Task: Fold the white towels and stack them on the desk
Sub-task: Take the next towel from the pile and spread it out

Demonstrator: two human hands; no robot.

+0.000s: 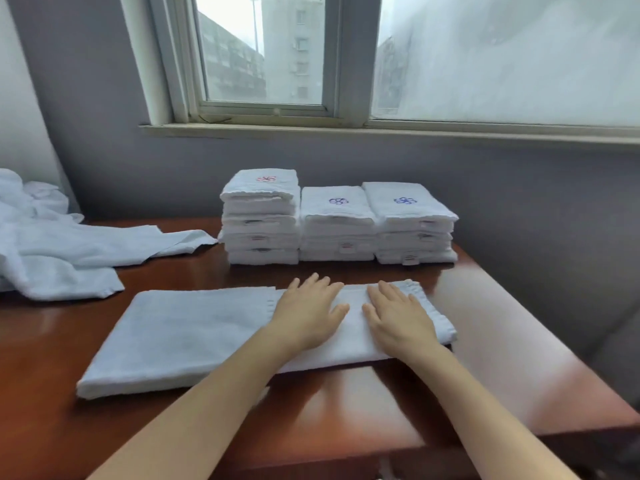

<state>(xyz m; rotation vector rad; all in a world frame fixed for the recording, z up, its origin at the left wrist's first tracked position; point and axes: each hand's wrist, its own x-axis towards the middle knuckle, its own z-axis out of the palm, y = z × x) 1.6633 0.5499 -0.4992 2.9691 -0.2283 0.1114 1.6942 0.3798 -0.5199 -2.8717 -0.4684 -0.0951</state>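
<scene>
- While both hands press flat on it, the white towel [180,334] lies along the near part of the desk [502,341], folded into a long strip, its right end doubled over into a thicker layer.
- The left hand [308,313] rests palm down on that doubled part, fingers straight and slightly spread, gripping nothing.
- The right hand [398,317] lies just beside it, also palm down with straight fingers, near the towel's right edge; it too holds nothing.
- Behind the towel, against the grey wall [519,188], three piles of folded towels stand touching side by side: the left stack [261,220] is the tallest and has a red emblem on top, while the middle stack [337,226] and the right stack [414,226] each show a blue one.
- At the desk's left side sprawls a heap of unfolded towels [52,244], one corner reaching close to the left stack.
- Above the stacks is a window [349,64].
</scene>
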